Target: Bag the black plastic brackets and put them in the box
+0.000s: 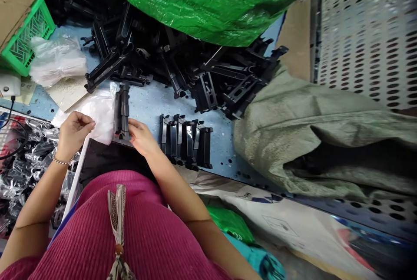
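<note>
So that 1 black part sits steady, seemingly, our right hand pinches its side | our left hand, fingertips pressed together beside plastic bags, film between them unclear

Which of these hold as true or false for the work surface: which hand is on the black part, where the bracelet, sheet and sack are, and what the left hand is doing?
1. The right hand touches a black part. True.
2. The bracelet is on the right wrist. False: the bracelet is on the left wrist.
3. The green sheet covers some of the heaped black parts. True.
4. The grey-green sack lies left of the neat row. False: the sack lies right of the neat row.
5. The left hand grips a black part. False: the left hand is pinched beside the white plastic bags.
</note>
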Demonstrator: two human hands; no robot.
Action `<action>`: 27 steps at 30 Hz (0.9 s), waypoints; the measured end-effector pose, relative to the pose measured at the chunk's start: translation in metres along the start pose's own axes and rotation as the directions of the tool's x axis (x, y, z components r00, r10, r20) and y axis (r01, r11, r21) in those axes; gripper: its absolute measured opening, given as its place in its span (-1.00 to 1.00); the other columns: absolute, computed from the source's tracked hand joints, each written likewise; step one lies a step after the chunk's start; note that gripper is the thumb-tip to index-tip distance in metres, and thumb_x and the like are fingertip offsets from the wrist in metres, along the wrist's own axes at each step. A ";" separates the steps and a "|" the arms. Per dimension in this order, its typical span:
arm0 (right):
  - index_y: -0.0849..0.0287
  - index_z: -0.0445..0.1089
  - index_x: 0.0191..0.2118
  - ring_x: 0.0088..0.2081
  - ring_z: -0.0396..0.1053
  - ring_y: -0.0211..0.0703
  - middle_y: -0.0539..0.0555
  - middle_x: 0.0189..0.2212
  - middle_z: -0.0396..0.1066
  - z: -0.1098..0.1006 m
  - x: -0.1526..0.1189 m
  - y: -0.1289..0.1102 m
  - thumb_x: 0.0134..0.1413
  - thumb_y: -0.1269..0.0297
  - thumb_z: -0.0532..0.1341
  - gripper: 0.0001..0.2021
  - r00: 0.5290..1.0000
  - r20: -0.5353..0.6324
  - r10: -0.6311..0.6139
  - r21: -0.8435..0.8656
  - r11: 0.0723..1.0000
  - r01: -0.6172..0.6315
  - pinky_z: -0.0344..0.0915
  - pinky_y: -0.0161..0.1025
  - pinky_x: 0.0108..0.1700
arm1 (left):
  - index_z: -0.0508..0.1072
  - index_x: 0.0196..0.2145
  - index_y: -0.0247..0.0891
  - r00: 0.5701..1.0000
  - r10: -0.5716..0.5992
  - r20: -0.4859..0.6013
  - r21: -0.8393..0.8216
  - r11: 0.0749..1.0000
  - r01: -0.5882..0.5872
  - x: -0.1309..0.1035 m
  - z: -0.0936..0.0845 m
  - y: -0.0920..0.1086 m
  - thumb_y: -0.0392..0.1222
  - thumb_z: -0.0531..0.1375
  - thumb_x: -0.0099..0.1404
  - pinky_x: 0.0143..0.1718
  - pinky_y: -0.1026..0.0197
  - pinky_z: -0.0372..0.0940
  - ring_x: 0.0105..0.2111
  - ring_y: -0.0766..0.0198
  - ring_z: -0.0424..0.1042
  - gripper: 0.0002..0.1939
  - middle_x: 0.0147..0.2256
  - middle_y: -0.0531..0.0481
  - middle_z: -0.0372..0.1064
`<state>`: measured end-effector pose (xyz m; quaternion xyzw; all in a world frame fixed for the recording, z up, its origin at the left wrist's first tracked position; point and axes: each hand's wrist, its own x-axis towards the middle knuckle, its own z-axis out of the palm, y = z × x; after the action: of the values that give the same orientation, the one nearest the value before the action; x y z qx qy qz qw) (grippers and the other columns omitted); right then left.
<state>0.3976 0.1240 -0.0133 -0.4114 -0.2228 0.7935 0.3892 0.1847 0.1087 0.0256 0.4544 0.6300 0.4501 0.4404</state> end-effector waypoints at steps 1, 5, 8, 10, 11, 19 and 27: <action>0.13 0.49 -0.30 -0.32 0.55 -0.17 -0.02 -0.39 0.56 -0.001 -0.006 -0.002 -0.12 0.07 0.49 -0.68 0.999 -0.036 -0.036 -0.004 0.999 0.036 0.51 -0.23 -0.20 | 0.38 -0.34 -0.25 1.000 0.009 -0.004 0.005 1.000 -0.009 -0.001 0.000 0.000 -0.19 0.44 0.07 -0.31 0.24 0.39 -0.38 0.31 0.49 -0.69 -0.35 0.00 0.52; 0.11 0.51 -0.22 -0.30 0.56 -0.13 0.01 -0.35 0.58 0.006 -0.028 -0.007 -0.04 -0.01 0.45 -0.65 0.999 0.014 -0.036 -0.029 0.999 0.037 0.52 -0.20 -0.23 | 0.33 -0.31 -0.24 0.996 -0.022 0.087 -0.030 0.999 0.025 -0.001 0.011 -0.004 -0.21 0.41 0.10 -0.28 0.22 0.42 -0.37 0.29 0.53 -0.69 -0.35 -0.01 0.53; 0.15 0.50 -0.23 -0.29 0.56 -0.11 0.03 -0.38 0.56 0.014 -0.022 -0.001 -0.04 -0.03 0.45 -0.62 0.990 0.136 0.046 -0.050 0.998 -0.039 0.51 -0.19 -0.25 | 0.34 -0.32 -0.22 0.990 0.071 0.118 0.024 0.997 -0.075 -0.003 0.017 -0.006 -0.24 0.34 0.15 -0.25 0.19 0.43 -0.33 0.26 0.53 -0.77 -0.34 0.00 0.50; 0.17 0.48 -0.27 -0.29 0.56 -0.10 0.03 -0.42 0.54 0.013 -0.013 0.003 -0.08 -0.04 0.46 -0.61 0.993 0.112 0.048 -0.046 0.998 -0.043 0.51 -0.19 -0.24 | 0.42 -0.31 -0.23 0.972 0.190 0.135 0.206 0.955 -0.215 -0.006 0.011 -0.004 -0.28 0.24 0.25 -0.11 0.10 0.44 -0.20 0.19 0.54 -0.95 -0.25 -0.07 0.53; 0.17 0.47 -0.29 -0.29 0.55 -0.11 0.02 -0.42 0.54 0.011 -0.010 0.003 -0.09 -0.03 0.46 -0.61 0.997 0.069 0.030 -0.044 0.999 -0.027 0.51 -0.19 -0.23 | 0.48 -0.29 -0.24 0.957 0.247 0.154 0.326 0.901 -0.285 -0.007 0.005 -0.003 -0.30 0.18 0.29 -0.02 0.04 0.43 -0.11 0.14 0.54 -0.93 -0.18 -0.11 0.54; 0.17 0.43 -0.28 -0.50 0.44 -0.23 0.07 -0.44 0.55 -0.010 -0.051 0.005 0.04 0.13 0.35 -0.77 0.932 0.263 0.251 0.043 0.962 -0.271 0.36 -0.33 -0.47 | 0.55 0.10 -0.23 0.924 0.336 0.182 0.487 0.785 -0.382 -0.002 -0.012 -0.009 -0.31 0.14 0.38 0.00 0.09 0.47 -0.09 0.20 0.54 -0.62 0.07 -0.17 0.49; 0.20 0.43 -0.29 -0.39 0.45 -0.22 0.10 -0.37 0.54 -0.006 -0.028 0.031 0.19 0.18 0.25 -0.82 0.945 0.186 0.269 -0.006 0.962 -0.273 0.38 -0.34 -0.38 | 0.23 0.39 -0.11 0.613 0.606 0.507 0.263 0.569 -0.779 -0.049 0.005 -0.004 -0.47 0.09 0.40 0.20 0.09 0.44 0.18 0.16 0.45 -0.34 0.16 -0.19 0.44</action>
<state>0.3986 0.0835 -0.0241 -0.3585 -0.1912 0.8765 0.2581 0.1981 0.0616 0.0279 0.8323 0.3897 0.3335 0.2101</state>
